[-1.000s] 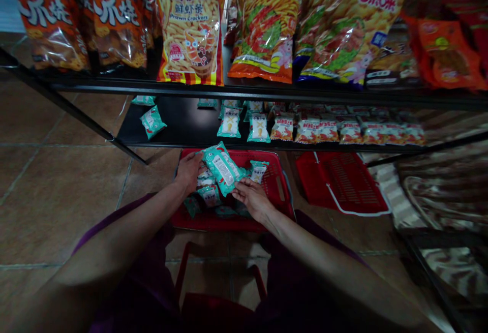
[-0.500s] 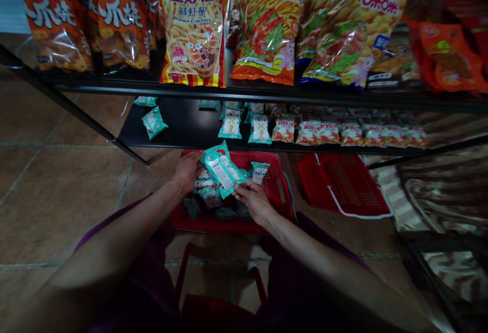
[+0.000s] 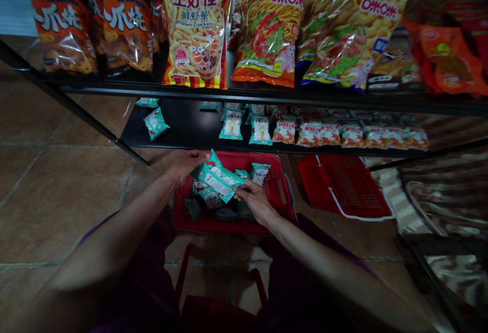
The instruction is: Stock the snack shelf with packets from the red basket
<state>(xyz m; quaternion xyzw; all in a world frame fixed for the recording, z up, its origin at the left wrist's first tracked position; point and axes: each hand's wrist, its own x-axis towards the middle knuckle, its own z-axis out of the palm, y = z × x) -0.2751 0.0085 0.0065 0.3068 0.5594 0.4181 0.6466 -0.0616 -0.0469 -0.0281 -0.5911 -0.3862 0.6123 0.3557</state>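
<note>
A teal snack packet, its pale printed label facing up, is held over a red shopping basket. My left hand pinches its upper left corner. At the packet's lower right end, my right hand is closed on the edge, thumb on top. Several more teal packets lie in the basket beneath, among them an upright-looking packet near the back right corner. The held packet hides part of that pile.
The lower black shelf holds teal packets and a row of small white-and-red packets. Large snack bags, including prawn crackers, line the upper shelf. Another red basket stands right. A slanted black shelf post is left.
The held packet has tilted and dropped slightly, its left end turned lower. My left hand has shifted with it, while my right hand stays almost in place.
</note>
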